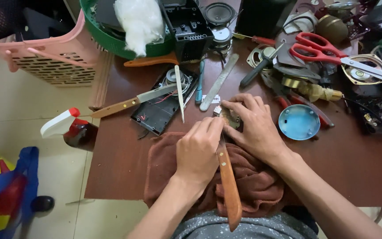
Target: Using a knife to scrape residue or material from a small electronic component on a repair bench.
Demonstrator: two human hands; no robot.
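Observation:
My left hand (197,150) is shut around a knife with a wooden handle (229,186), gripping it near the blade; the handle runs back toward my lap. My right hand (254,127) presses on a small metal and circuit part (230,117) on the brown table (120,168), fingers curled over it. The knife's blade is hidden under my left fingers, pointing at that part. Both hands rest over a reddish-brown cloth (253,181) at the table's near edge.
An opened black device casing (158,110), a second wooden-handled knife (127,104), tweezers (180,95) and a metal file (218,82) lie just beyond. A blue round lid (299,122) and red scissors (317,48) sit right. A green basket (111,42), pink basket (54,59) and spray bottle (69,126) are left.

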